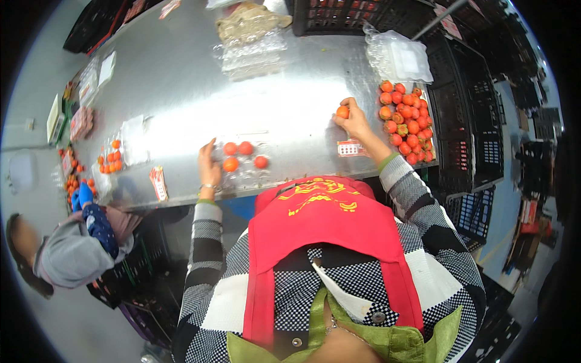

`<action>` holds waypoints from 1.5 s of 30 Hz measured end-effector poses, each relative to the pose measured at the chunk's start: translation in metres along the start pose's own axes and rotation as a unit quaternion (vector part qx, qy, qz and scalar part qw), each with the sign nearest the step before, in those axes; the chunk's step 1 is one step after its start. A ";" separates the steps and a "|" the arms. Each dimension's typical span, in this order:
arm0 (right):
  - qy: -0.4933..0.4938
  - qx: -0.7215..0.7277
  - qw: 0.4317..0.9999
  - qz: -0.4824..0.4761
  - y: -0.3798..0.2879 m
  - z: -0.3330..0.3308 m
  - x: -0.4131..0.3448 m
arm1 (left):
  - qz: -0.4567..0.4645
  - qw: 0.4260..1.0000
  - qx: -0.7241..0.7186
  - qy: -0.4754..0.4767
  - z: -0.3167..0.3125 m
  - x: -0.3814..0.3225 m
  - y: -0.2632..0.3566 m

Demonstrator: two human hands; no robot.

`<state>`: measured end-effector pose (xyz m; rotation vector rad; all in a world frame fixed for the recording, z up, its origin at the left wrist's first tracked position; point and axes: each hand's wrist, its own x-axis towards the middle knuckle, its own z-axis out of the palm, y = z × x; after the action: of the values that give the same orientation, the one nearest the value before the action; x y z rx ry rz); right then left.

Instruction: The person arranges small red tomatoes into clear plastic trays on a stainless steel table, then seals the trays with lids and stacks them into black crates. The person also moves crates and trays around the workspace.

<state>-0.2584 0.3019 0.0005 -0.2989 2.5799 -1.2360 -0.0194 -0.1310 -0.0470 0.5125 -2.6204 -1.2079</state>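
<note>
Between the fingers of my right hand [353, 119] is one orange-red persimmon [342, 112], held above the metal table [295, 109]. My left hand [209, 164] rests at the left side of a clear plastic tray [245, 173]; its fingers are slightly apart, and whether they touch the tray I cannot tell. Several persimmons [245, 148] sit in the tray's cups. To the right of my right hand, a large pile of persimmons [412, 112] lies near the table's right end. A sheet of printed labels [348, 149] lies just below my right hand.
Stacked clear trays [252, 56] lie at the far middle, more [406, 56] at the far right. Black plastic crates [472, 113] stand beyond the right edge. Another label strip [159, 183] is on the left. A co-worker in blue gloves [84, 195] handles fruit at the far left.
</note>
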 end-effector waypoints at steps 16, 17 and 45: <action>0.087 -0.309 0.939 -0.122 0.045 -0.062 0.063 | -0.014 0.990 0.140 0.033 -0.114 0.002 -0.071; 0.116 -0.319 0.929 -0.148 0.043 -0.063 0.057 | -0.035 0.988 0.144 0.050 -0.118 0.004 -0.062; 0.436 0.116 0.863 0.226 0.003 0.021 -0.356 | 0.206 0.864 -0.115 -0.444 0.197 0.054 0.233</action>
<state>0.0843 0.3938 0.0375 1.1013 2.8145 -1.7119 -0.1857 0.1244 0.0071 -0.8214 -2.9075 -1.8498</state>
